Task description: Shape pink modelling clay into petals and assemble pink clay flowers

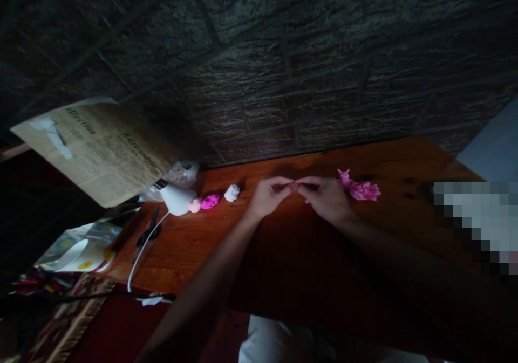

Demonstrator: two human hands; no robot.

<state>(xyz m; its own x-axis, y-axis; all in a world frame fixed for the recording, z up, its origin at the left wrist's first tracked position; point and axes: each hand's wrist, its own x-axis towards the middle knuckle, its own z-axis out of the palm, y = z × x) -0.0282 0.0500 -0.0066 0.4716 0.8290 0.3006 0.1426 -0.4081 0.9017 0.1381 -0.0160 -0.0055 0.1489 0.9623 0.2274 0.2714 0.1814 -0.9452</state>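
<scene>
Over the middle of the wooden table, my left hand (267,196) and my right hand (326,197) meet at the fingertips. Both pinch a small pinkish piece (294,185), mostly hidden by the fingers; its material is too small to make out. Just beyond my right hand stands a small pink figure (343,178) with two points on top. Touching or very near it lies a ruffled pink lump (365,191). To the left of my left hand sit a white crumpled lump (232,192), a bright magenta lump (210,201) and a pale pink lump (195,205).
A lamp with a printed shade (101,147) and white base (178,199) stands at the left, its white cable (140,255) trailing over the table edge. Dark scissors (149,232), a clear plastic bag (184,173) and a tipped white cup (81,256) are nearby. A stone-patterned wall (263,82) rises behind.
</scene>
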